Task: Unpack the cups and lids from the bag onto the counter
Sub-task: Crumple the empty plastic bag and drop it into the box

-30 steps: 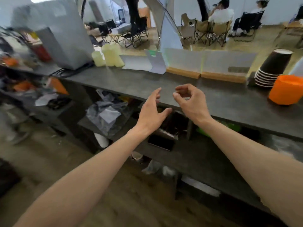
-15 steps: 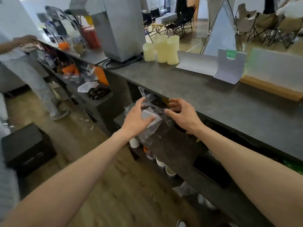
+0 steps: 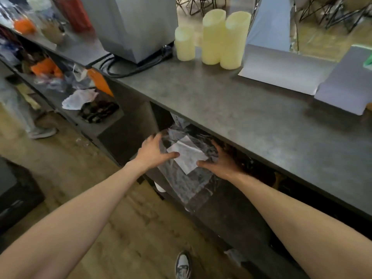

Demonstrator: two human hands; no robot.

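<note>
A clear crinkled plastic bag (image 3: 182, 178) with a white label lies on the lower shelf (image 3: 227, 200) under the grey counter (image 3: 231, 109). What it contains cannot be made out. My left hand (image 3: 154, 153) grips the bag's left side, thumb across the label's edge. On the bag's right side my right hand (image 3: 223, 163) holds it, fingers partly tucked under the counter's lip. No cups or lids show on this stretch of counter.
Three pale yellow candles (image 3: 213, 37) and a grey machine (image 3: 132, 25) with black cables stand at the counter's back. White sheets (image 3: 285, 69) lie at the right. A cluttered lower shelf (image 3: 80, 97) runs left. Another person's shoe (image 3: 43, 132) is on the wooden floor.
My view swung left along the counter and down. Both hands went from hovering empty to closing on the plastic bag on the lower shelf.
</note>
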